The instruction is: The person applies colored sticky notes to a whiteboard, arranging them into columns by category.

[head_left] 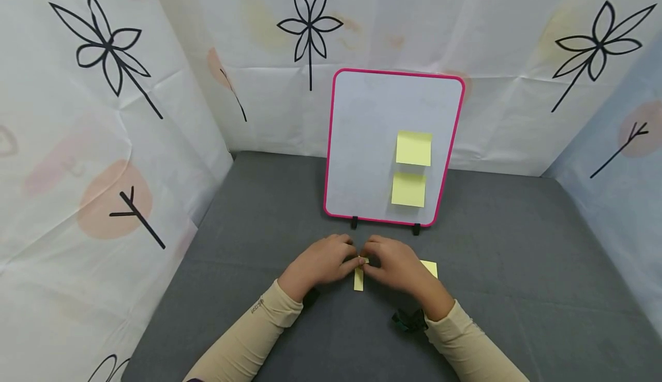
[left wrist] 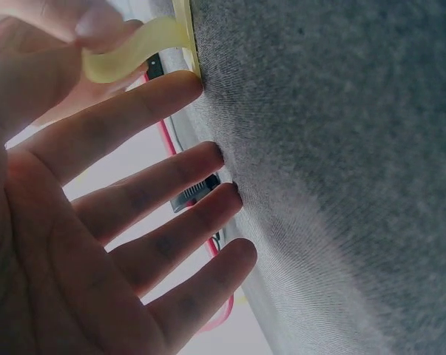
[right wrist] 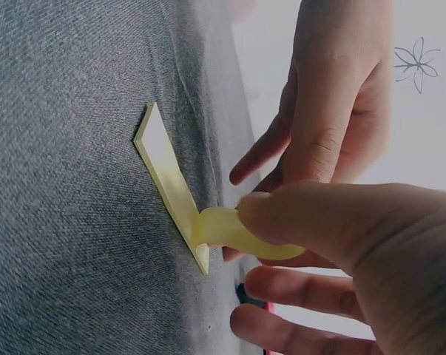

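Note:
A narrow pad of yellow sticky notes (right wrist: 163,159) lies on the grey cloth, its top strip (right wrist: 223,228) curling up from one end. My right hand (head_left: 395,262) pinches that lifted strip, thumb over it and fingers behind. Close against it is my left hand (head_left: 323,258), its fingers stretched out in the left wrist view. The left index fingertip (left wrist: 189,83) is right at the pad's edge; the other left fingertips are at the cloth. In the head view the left thumb overlaps the strip.
Behind the hands stands a whiteboard (head_left: 367,141) with a pink frame and black feet. Two yellow square notes hang on it, an upper one (head_left: 414,148) and a lower one (head_left: 408,189). Another yellow piece (head_left: 430,268) shows partly behind the right hand. Patterned cloth walls surround the table.

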Demonstrator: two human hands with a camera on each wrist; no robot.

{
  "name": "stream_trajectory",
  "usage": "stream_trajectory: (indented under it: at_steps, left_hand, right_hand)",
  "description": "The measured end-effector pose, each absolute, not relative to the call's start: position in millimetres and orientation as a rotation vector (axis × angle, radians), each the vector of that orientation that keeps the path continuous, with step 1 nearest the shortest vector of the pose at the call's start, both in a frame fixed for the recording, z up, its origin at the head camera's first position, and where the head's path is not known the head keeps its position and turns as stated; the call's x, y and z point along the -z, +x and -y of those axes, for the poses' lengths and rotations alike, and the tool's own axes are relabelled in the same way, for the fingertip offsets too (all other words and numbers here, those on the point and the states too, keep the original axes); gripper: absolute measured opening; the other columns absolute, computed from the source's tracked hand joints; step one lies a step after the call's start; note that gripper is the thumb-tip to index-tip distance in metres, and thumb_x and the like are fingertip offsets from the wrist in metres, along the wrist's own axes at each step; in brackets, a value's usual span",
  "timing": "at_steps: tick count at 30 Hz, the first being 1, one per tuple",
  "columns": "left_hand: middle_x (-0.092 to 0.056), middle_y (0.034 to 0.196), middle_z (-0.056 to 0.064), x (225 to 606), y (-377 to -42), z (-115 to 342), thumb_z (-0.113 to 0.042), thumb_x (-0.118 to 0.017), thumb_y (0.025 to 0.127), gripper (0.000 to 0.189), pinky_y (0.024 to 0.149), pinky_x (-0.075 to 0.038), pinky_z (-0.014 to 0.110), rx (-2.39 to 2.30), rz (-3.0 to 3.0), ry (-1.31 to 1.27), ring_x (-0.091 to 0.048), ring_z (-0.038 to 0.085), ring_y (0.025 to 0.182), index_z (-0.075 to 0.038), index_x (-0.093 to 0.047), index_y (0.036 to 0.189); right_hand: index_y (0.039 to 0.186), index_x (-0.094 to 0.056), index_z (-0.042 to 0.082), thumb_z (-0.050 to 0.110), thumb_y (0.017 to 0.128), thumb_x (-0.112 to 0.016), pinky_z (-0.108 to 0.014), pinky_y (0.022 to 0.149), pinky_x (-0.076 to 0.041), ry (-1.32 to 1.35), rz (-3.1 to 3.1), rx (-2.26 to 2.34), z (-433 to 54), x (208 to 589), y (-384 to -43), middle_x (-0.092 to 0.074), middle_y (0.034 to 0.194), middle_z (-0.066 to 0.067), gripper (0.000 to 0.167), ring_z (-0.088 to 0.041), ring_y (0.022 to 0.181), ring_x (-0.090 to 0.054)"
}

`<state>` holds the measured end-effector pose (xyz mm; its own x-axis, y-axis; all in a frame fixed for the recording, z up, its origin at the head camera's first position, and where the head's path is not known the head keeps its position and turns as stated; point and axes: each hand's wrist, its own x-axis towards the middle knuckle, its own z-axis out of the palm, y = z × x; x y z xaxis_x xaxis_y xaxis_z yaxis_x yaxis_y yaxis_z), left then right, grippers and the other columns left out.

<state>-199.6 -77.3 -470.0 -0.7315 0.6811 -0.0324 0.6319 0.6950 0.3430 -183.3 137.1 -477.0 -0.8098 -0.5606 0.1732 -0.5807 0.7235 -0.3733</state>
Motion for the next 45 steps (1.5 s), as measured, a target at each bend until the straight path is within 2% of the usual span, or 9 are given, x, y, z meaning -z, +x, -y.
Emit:
stream_trajectory:
  at_steps: [4,9,16,19,27,31,37,41,45]
  left_hand:
    - [-0.066,0.101,0.001,471,-201,77,-0.041,-0.054,0.112,0.038,0.074,-0.051,0.031,-0.489,-2.747,1.061,-0.056,0.013,0.081,-0.017,-0.081,0.099]
    - [-0.068,0.104,0.002,469,-201,77,-0.041,-0.052,0.112,0.040,0.077,-0.053,0.033,-0.493,-2.740,1.052,-0.059,0.014,0.083,-0.017,-0.081,0.101]
    - [-0.068,0.106,0.003,467,-199,78,-0.037,-0.068,0.105,0.026,0.073,-0.053,0.032,-0.418,-2.743,1.104,-0.060,0.014,0.082,-0.015,-0.079,0.113]
    - [-0.069,0.105,0.003,464,-198,78,-0.035,-0.070,0.104,0.025,0.072,-0.053,0.030,-0.401,-2.742,1.116,-0.060,0.013,0.080,-0.014,-0.079,0.116]
    - [-0.069,0.083,-0.003,453,-192,72,-0.023,-0.081,0.096,0.010,0.062,-0.045,0.024,-0.462,-2.657,1.057,-0.051,0.005,0.066,-0.016,-0.077,0.101]
    - [-0.072,0.090,-0.005,454,-188,68,-0.021,-0.083,0.094,0.012,0.065,-0.048,0.021,-0.418,-2.658,1.133,-0.056,0.004,0.070,-0.016,-0.078,0.104]
    - [-0.072,0.094,-0.002,458,-181,62,-0.013,-0.084,0.091,0.009,0.067,-0.050,0.019,-0.368,-2.701,1.255,-0.064,0.006,0.078,-0.016,-0.079,0.099]
    - [-0.071,0.092,-0.005,461,-179,57,-0.010,-0.085,0.089,0.011,0.066,-0.048,0.018,-0.307,-2.720,1.302,-0.061,0.004,0.076,-0.018,-0.081,0.095]
    - [-0.066,0.082,-0.007,465,-177,53,-0.009,-0.086,0.086,0.014,0.060,-0.041,0.019,-0.232,-2.758,1.345,-0.053,0.004,0.068,-0.020,-0.079,0.083]
  right_hand:
    - [0.094,-0.076,0.019,0.019,0.093,-0.082,-0.026,0.067,-0.051,0.959,2.822,-0.615,-136,476,-184,-0.065,0.090,0.006,0.006,-0.005,0.072,-0.055]
    - [0.094,-0.076,0.018,0.016,0.094,-0.080,-0.026,0.067,-0.051,0.963,2.806,-0.610,-137,475,-184,-0.067,0.092,0.004,0.004,-0.004,0.072,-0.054]
    - [0.100,-0.079,0.015,0.018,0.100,-0.075,-0.026,0.070,-0.053,0.964,2.862,-0.668,-140,477,-187,-0.067,0.093,0.007,0.006,-0.002,0.075,-0.057]
    - [0.102,-0.080,0.015,0.017,0.099,-0.075,-0.027,0.071,-0.053,0.957,2.907,-0.706,-142,477,-189,-0.066,0.093,0.008,0.006,-0.001,0.075,-0.057]
    - [0.101,-0.079,0.017,0.019,0.101,-0.073,-0.029,0.073,-0.055,0.953,2.986,-0.840,-146,477,-196,-0.067,0.094,0.009,0.006,-0.001,0.078,-0.059]
    - [0.100,-0.078,0.018,0.018,0.101,-0.073,-0.030,0.073,-0.054,0.941,2.989,-0.880,-148,479,-199,-0.066,0.093,0.008,0.006,-0.003,0.078,-0.058]
    - [0.100,-0.078,0.018,0.017,0.101,-0.072,-0.030,0.074,-0.053,0.938,2.980,-0.907,-151,481,-202,-0.067,0.094,0.007,0.006,-0.004,0.080,-0.059]
    - [0.098,-0.078,0.018,0.020,0.102,-0.072,-0.029,0.073,-0.052,0.954,2.958,-0.927,-152,481,-203,-0.067,0.093,0.007,0.007,-0.004,0.079,-0.058]
    - [0.100,-0.079,0.018,0.022,0.102,-0.072,-0.028,0.072,-0.051,0.941,2.967,-0.929,-152,479,-204,-0.066,0.092,0.008,0.008,-0.003,0.078,-0.056]
